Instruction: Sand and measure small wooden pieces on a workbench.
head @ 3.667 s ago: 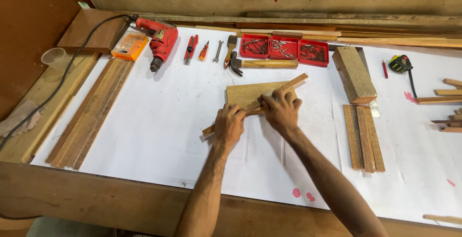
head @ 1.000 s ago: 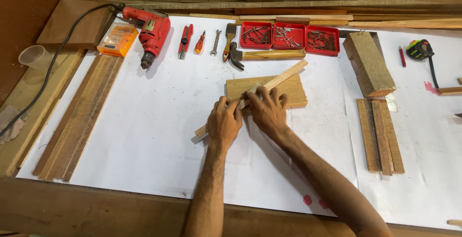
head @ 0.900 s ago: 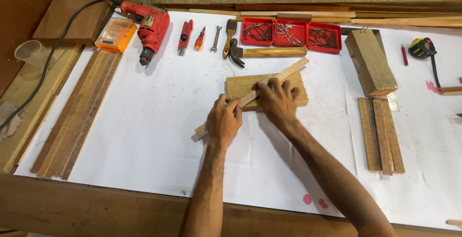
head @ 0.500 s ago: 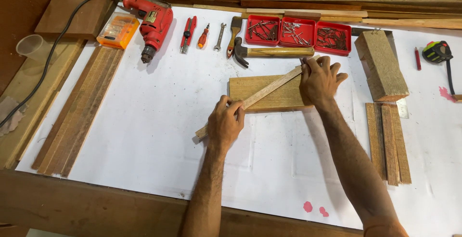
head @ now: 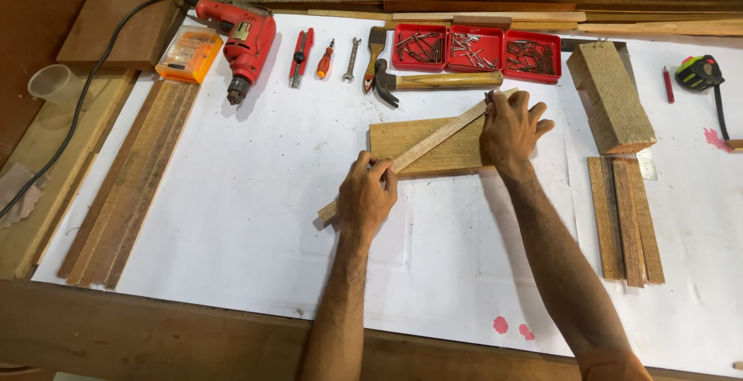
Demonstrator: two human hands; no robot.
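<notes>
A thin wooden strip (head: 433,143) lies diagonally across a flat rectangular wooden board (head: 422,137) on the white-covered bench. My left hand (head: 368,194) pinches the strip near its lower left end. At the strip's upper right end, over the board's right edge, my right hand (head: 512,127) grips it with the fingers curled on top.
Along the back lie a red power drill (head: 244,41), an orange bit case (head: 189,52), screwdrivers, a wrench (head: 352,58), a hammer (head: 433,82) and red trays of nails (head: 476,47). A wood block (head: 610,96), slats (head: 625,218) and a tape measure (head: 698,71) sit right; long planks (head: 128,187) left.
My right hand slid up along the strip from the middle of the board to the strip's upper right end. My left hand stayed at the lower end.
</notes>
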